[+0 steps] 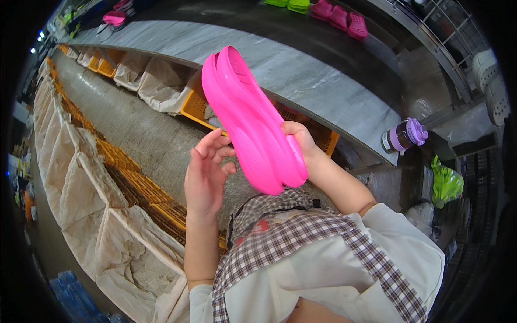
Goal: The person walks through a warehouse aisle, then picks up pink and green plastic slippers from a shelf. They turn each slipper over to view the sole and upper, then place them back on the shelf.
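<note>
A pair of bright pink foam shoe soles (257,129), pressed together side by side, is held up over the aisle in front of my apron. They tilt, with their far ends pointing up and to the left, where a hollow rim shows. My right hand (302,144) grips them at the near right edge, its thumb on top and its other fingers mostly hidden behind. Beside their left edge is my left hand (209,172), palm turned up and fingers apart and slightly bent. Its fingertips come close to the pink foam; whether they touch it I cannot tell.
Across the front runs a grey worktop (323,89) beside a dark belt with green and pink clogs (339,19). A purple-lidded bottle (405,134) stands at its right end. Yellow crates (195,107) sit below. Cloth-lined bins (129,242) line the left; a green bag (446,183) is right.
</note>
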### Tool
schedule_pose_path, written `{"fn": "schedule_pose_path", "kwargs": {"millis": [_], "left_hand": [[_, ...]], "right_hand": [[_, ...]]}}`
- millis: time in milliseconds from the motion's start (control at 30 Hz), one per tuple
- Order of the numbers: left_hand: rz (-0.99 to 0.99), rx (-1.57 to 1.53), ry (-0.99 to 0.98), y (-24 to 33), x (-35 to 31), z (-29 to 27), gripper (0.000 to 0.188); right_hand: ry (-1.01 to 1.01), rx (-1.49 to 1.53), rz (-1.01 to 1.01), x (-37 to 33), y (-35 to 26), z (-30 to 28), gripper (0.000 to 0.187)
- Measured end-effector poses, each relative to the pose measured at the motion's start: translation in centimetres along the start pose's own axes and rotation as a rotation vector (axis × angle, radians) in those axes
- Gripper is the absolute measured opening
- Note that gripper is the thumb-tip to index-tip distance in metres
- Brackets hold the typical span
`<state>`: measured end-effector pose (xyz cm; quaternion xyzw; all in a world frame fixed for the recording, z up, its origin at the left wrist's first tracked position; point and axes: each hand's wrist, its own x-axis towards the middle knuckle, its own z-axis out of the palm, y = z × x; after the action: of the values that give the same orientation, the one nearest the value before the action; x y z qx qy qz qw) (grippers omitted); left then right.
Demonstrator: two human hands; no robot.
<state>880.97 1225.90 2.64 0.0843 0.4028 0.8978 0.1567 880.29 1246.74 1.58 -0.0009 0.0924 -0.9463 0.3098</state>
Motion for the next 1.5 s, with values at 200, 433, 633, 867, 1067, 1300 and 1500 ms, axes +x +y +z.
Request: {"fn": "schedule_pose_path", "kwargs": {"millis": [200, 433, 633, 867, 1067, 1300, 1500], "left_hand": [[-0.029, 0.004, 0.011, -0.8, 0.5, -1.1, 0.047], [-0.066, 0.065, 0.150, -2.6, -0.8, -5.4, 0.037], [-0.175, 0.036, 0.173, -4.8, -0.2, -6.9, 0.030], [-0.250, 0.054, 0.199, -6.4, 2.1, -7.7, 0.030], [-0.296, -0.018, 0.235, -7.6, 4.4, -8.3, 0.024], [-0.357, 0.011, 0.284, -9.3, 8.1, -7.2, 0.022], [-0.339, 0.056, 0.439, -10.5, 9.4, -6.3, 0.019]], "right_hand": [[0.132, -0.063, -0.175, -1.9, -2.8, -0.8, 0.053], [0.840, -0.419, -0.634, -12.5, -16.6, -3.8, 0.037], [1.105, -0.518, -0.652, -16.6, -21.9, -9.0, 0.030], [1.295, -0.518, -0.623, -19.3, -23.1, -10.3, 0.024], [1.610, -0.923, -0.610, -19.8, -22.8, -8.8, 0.057], [1.409, -1.914, -1.060, -11.7, -30.3, -6.5, 0.043], [1.339, -1.227, -1.003, -7.0, -50.3, -17.2, 0.008]]}}
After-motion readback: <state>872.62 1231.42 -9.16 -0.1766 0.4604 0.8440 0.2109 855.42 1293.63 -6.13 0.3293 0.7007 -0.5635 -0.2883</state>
